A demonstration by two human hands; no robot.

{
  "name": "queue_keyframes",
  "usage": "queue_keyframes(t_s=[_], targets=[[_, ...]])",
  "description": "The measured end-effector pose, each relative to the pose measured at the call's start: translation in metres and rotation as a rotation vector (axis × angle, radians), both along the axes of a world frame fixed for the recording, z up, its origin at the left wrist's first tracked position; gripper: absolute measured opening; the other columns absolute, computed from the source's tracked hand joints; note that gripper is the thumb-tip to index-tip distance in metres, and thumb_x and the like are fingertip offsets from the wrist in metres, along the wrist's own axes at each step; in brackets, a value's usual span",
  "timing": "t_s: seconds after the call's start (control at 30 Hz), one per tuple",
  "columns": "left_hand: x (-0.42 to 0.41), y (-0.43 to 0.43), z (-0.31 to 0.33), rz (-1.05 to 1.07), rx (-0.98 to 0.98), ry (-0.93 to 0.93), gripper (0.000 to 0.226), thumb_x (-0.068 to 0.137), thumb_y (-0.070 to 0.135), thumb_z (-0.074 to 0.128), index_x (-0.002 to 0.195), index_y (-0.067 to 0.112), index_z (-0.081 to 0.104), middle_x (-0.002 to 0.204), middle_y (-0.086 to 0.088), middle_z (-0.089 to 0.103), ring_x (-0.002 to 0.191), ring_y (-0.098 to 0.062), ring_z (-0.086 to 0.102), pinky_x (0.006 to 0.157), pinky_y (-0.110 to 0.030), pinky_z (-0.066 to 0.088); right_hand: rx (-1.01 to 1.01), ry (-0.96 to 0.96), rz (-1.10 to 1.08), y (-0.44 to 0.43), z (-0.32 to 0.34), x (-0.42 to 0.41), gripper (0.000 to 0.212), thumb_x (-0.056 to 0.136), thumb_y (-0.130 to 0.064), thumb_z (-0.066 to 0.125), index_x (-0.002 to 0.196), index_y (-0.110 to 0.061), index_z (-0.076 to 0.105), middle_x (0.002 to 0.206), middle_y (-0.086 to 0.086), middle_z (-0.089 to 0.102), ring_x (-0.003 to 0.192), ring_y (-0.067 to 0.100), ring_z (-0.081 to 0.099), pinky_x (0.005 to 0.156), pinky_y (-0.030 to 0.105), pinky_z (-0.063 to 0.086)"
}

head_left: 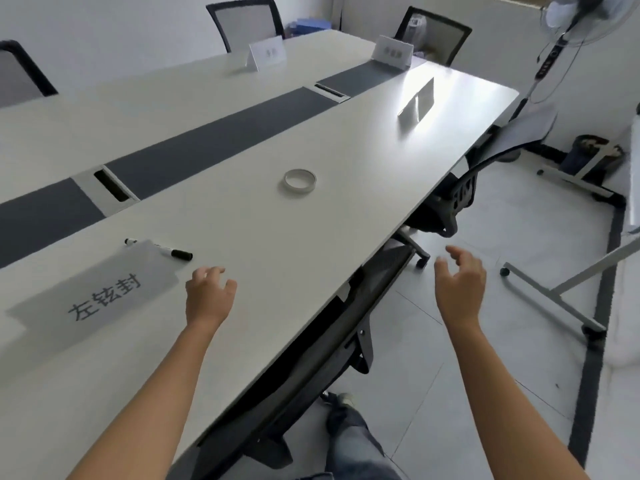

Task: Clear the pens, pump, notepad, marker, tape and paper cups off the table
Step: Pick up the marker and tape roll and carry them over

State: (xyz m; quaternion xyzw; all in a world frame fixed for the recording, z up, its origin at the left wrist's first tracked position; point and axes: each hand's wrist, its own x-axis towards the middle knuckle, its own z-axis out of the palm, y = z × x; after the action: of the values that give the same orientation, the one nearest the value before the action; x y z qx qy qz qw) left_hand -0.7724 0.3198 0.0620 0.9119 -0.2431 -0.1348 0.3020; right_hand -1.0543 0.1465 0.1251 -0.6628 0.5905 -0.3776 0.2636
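Both hands' fingers (453, 252) loosely spread, holding nothing, marker (166, 250) nearby.

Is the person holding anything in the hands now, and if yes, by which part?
Nothing is held. The left hand hovers open over the table near the marker; the right hand is open beyond the table edge.

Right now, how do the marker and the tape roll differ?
The marker is a thin stick with black ends; the tape roll is a pale, see-through ring. The marker lies partly behind a name card, close to the left hand; the tape roll sits alone, farther up the table. Both lie flat and untouched, with both hands empty.
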Motion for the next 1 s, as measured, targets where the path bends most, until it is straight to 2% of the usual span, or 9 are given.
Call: queue_keyframes(t_s=[0.13,0.23,0.33,0.47,0.57,0.7,0.87,0.93,1.0], targets=[[0.023,-0.043,-0.01,0.125,0.17,-0.031,0.042,0.089,0.017,0.045,0.128,0.002,0.045,0.144,-0.018,0.029,0.126,-0.039,0.028,0.095,-0.045,0.037,0.084,0.076,0.262,-0.084,-0.003,0.05,0.032,0.088,-0.014,0.05,0.119,-0.004,0.053,0.123,0.019,0.051,0.118,0.031,0.044,0.101,0.039,0.036],[0.034,-0.068,-0.013,0.18,0.256,-0.04,0.039,0.088,0.018,0.046,0.124,0.001,0.044,0.143,-0.019,0.025,0.125,-0.038,0.027,0.091,-0.043,0.038,0.148,0.183,0.41,-0.128,-0.011,0.079,0.032,0.09,-0.016,0.049,0.12,-0.007,0.052,0.127,0.017,0.048,0.119,0.03,0.044,0.097,0.038,0.037],[0.045,-0.085,-0.016,0.25,0.322,-0.032,0.04,0.087,0.017,0.047,0.124,0.003,0.043,0.143,-0.021,0.023,0.126,-0.038,0.026,0.093,-0.045,0.037,0.193,0.295,0.613,-0.161,-0.027,0.116,0.033,0.09,-0.018,0.05,0.122,-0.009,0.051,0.128,0.015,0.049,0.118,0.029,0.044,0.093,0.037,0.039],[0.058,-0.09,-0.023,0.334,0.399,-0.02,0.034,0.084,0.014,0.047,0.117,0.004,0.046,0.142,-0.022,0.022,0.123,-0.038,0.027,0.089,-0.042,0.038,0.155,0.44,0.854,-0.18,-0.053,0.173,0.04,0.089,-0.02,0.051,0.128,-0.011,0.046,0.136,0.009,0.046,0.124,0.028,0.039,0.097,0.037,0.036],[0.062,-0.088,-0.026,0.376,0.452,0.0,0.033,0.083,0.015,0.048,0.115,0.006,0.046,0.143,-0.02,0.021,0.125,-0.037,0.025,0.091,-0.042,0.038,0.055,0.549,0.98,-0.181,-0.069,0.212,0.051,0.089,-0.02,0.049,0.137,-0.012,0.033,0.146,0.007,0.034,0.135,0.025,0.027,0.104,0.039,0.031],[0.061,-0.086,-0.029,0.417,0.459,-0.014,0.037,0.083,0.014,0.049,0.118,0.005,0.044,0.145,-0.019,0.02,0.125,-0.038,0.025,0.091,-0.045,0.038,-0.098,0.65,1.055,-0.177,-0.089,0.25,0.064,0.088,-0.015,0.046,0.143,-0.015,0.015,0.154,0.007,0.014,0.143,0.023,0.008,0.108,0.04,0.023],[0.07,-0.085,-0.032,0.451,0.484,-0.009,0.033,0.082,0.012,0.047,0.114,0.004,0.043,0.129,-0.024,0.029,0.116,-0.041,0.033,0.08,-0.044,0.043,-0.096,0.655,1.055,-0.181,-0.109,0.271,0.065,0.086,-0.019,0.042,0.144,-0.018,0.014,0.154,0.009,0.015,0.143,0.027,0.009,0.111,0.045,0.02],[0.076,-0.087,-0.034,0.482,0.502,-0.001,0.03,0.083,0.013,0.047,0.111,0.004,0.044,0.124,-0.025,0.032,0.114,-0.041,0.035,0.076,-0.044,0.043,-0.098,0.637,1.047,-0.181,-0.116,0.271,0.063,0.086,-0.023,0.04,0.144,-0.018,0.015,0.154,0.01,0.013,0.143,0.028,0.01,0.113,0.048,0.014],[0.084,-0.091,-0.037,0.538,0.488,-0.011,0.028,0.084,0.013,0.047,0.11,0.002,0.046,0.12,-0.027,0.035,0.11,-0.042,0.038,0.075,-0.045,0.043,-0.094,0.675,1.056,-0.182,-0.121,0.273,0.065,0.088,-0.025,0.042,0.144,-0.02,0.009,0.156,0.009,0.005,0.144,0.026,0.002,0.114,0.048,0.006]])
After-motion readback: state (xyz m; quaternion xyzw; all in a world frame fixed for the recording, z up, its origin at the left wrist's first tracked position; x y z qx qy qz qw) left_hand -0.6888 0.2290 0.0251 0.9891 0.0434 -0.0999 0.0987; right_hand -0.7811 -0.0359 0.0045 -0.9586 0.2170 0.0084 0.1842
